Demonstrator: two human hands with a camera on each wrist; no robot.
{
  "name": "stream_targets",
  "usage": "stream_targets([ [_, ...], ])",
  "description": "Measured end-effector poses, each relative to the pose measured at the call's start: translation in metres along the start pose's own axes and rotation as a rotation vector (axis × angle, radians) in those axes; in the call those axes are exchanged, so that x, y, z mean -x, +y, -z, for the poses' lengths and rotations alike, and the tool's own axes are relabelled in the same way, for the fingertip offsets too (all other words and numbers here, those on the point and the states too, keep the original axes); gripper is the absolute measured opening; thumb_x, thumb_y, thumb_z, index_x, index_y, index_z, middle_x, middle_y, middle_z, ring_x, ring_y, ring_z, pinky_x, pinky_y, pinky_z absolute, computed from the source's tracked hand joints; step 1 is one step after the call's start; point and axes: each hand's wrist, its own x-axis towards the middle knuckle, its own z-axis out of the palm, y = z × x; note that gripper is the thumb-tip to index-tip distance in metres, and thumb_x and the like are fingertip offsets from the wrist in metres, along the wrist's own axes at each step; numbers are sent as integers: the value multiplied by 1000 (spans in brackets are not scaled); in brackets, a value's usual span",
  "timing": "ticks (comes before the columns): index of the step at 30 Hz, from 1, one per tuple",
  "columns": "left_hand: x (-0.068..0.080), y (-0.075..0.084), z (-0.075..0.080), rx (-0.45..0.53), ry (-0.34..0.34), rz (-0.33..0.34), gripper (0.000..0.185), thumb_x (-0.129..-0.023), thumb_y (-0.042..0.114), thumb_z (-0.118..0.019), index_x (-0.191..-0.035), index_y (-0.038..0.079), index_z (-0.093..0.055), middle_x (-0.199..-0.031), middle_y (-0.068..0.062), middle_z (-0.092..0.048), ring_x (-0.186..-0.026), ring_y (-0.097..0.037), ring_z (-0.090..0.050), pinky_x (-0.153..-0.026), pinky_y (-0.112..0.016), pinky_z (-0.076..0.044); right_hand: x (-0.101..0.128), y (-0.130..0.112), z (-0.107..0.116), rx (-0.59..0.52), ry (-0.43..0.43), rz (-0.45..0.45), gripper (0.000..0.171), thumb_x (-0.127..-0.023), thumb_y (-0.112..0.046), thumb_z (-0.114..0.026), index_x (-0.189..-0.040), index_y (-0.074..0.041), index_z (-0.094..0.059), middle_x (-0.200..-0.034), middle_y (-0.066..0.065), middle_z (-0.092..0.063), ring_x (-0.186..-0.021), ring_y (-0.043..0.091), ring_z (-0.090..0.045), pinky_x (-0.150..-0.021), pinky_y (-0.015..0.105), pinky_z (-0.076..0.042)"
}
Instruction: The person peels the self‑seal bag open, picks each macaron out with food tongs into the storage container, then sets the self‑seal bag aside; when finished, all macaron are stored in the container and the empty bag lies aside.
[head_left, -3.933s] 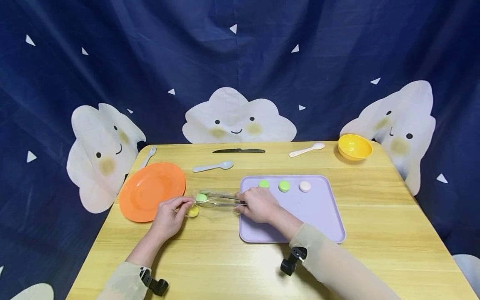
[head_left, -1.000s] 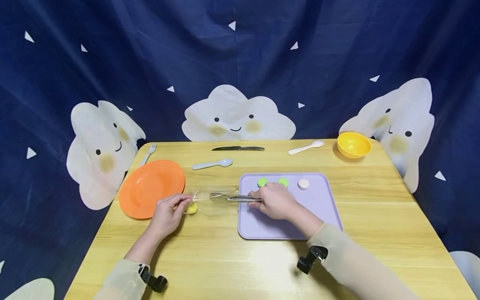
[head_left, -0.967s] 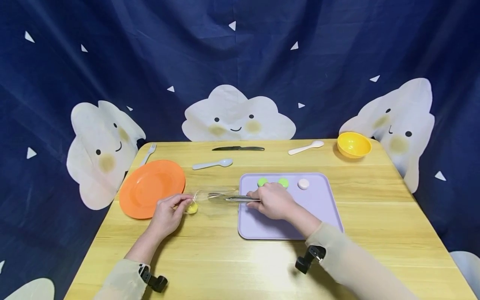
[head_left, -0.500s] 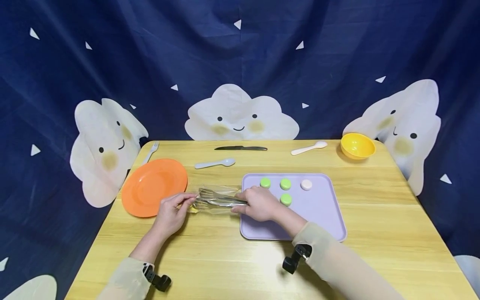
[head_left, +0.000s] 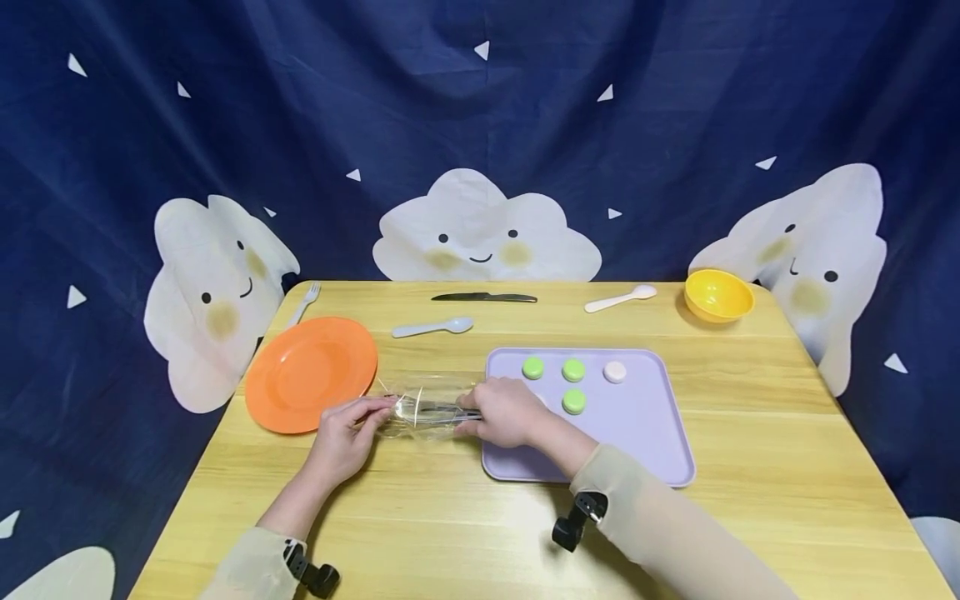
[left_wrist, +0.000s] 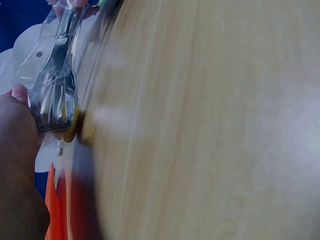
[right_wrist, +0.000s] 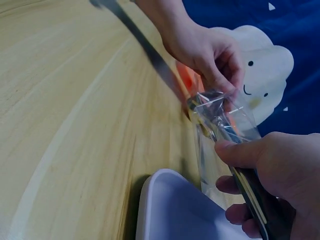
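**Both hands at the clear bag, centre of the surface**

We see the fingers [right_wrist: 226, 106] of the left hand [head_left: 341, 433] curled and pinching the closed end of a clear plastic bag [head_left: 423, 406]. The fingers [right_wrist: 235, 152] of the right hand [head_left: 501, 412] are wrapped around the handles of metal tongs [head_left: 435, 408], thumb on top. The tong tips reach inside the bag toward the left hand. In the left wrist view a small yellow piece [left_wrist: 76, 125] shows at the bag's closed end; we cannot tell whether the tongs touch it.

The bag lies flat on the wooden surface [head_left: 450, 525], its open mouth just beside the left edge of a lilac tray [head_left: 652, 450], which sits at 3 o'clock from the bag. On the tray we count three green discs [head_left: 573, 401] and one pale pink disc [head_left: 615, 372]; three discs form a row near the far edge, and the fourth, a green one, lies nearer to us, close to the right hand.

At 10 o'clock from the bag lies an orange plate [head_left: 311, 373], with a fork [head_left: 303, 301] beyond it. At 12 o'clock lie a pale blue spoon [head_left: 432, 327] and, farther off, a dark knife [head_left: 483, 297]. At 1 to 2 o'clock, well apart, we see a white spoon [head_left: 621, 298] and a yellow bowl [head_left: 717, 295].
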Motion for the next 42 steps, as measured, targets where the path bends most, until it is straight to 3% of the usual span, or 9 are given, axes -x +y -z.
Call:
stream_targets([
  [6, -1, 0, -1, -8, 3, -20, 31, -83, -19, -79, -104, 4, -81, -106, -8, -80, -96, -30, -77, -92, -18, -56, 9, 4, 2, 12, 27, 8, 28, -98, -46, -76, -107, -20, -80, -86, -7, -74, -73, 15, -65, -71, 41, -57],
  [11, -3, -2, 2, -31, -17, 27, 27, -86, -15, -79, -107, 2, -80, -107, -7, -79, -96, -27, -77, -89, -16, -56, 22, 11, 10, -7, 49, 14, 34, -98, -43, -77, -118, -16, -81, -94, -2, -78, -78, 18, -68, -72, 42, -58],
  [18, -4, -4, 2, -48, -26, 59, 24, -87, -12, -80, -107, 3, -80, -107, -6, -80, -98, -26, -77, -90, -14, -54, 48, 22, 28, 1, 81, -20, 37, -97, -43, -78, -125, -19, -80, -92, -4, -77, -66, 13, -59, -57, 37, -51],
  [23, -4, -5, 2, -54, -23, 64, 24, -87, -12, -81, -106, 3, -80, -106, -6, -80, -98, -27, -77, -93, -14, -54, 72, 35, 43, 27, 131, -15, 27, -96, -40, -80, -114, -20, -82, -82, -9, -71, -59, 10, -50, -54, 35, -46],
  [25, -5, -5, 2, -60, -17, 70, 23, -87, -11, -81, -105, 3, -81, -104, -6, -80, -96, -27, -77, -92, -13, -53, 83, 40, 50, 47, 155, -6, 22, -96, -40, -80, -107, -22, -81, -71, -13, -61, -59, 9, -48, -52, 35, -45],
  [29, -5, -5, 3, -80, -9, 79, 23, -86, -10, -82, -104, 5, -81, -104, -6, -80, -96, -28, -77, -91, -12, -53, 105, 50, 63, 63, 178, -19, 18, -96, -41, -79, -103, -24, -79, -65, -16, -53, -58, 7, -46, -52, 33, -43],
  [35, -6, -6, 2, -100, 0, 65, 25, -85, -11, -83, -103, 7, -81, -102, -6, -80, -93, -30, -77, -89, -10, -52, 140, 67, 75, 41, 223, -52, 25, -94, -34, -83, -114, -18, -82, -69, -16, -61, -58, 3, -46, -52, 29, -43],
  [40, -7, -6, 2, -106, -4, 66, 26, -85, -11, -82, -103, 8, -82, -102, -5, -80, -92, -29, -77, -88, -9, -51, 172, 80, 84, 40, 276, -78, 29, -93, -28, -85, -117, -12, -82, -90, -7, -77, -61, 3, -53, -52, 29, -47],
  [42, -7, -5, 2, -105, -6, 65, 26, -85, -11, -82, -103, 7, -81, -101, -5, -80, -92, -29, -77, -87, -8, -51, 185, 85, 87, 57, 294, -92, 31, -92, -28, -85, -118, -11, -82, -90, -7, -77, -62, 1, -54, -54, 30, -48],
])
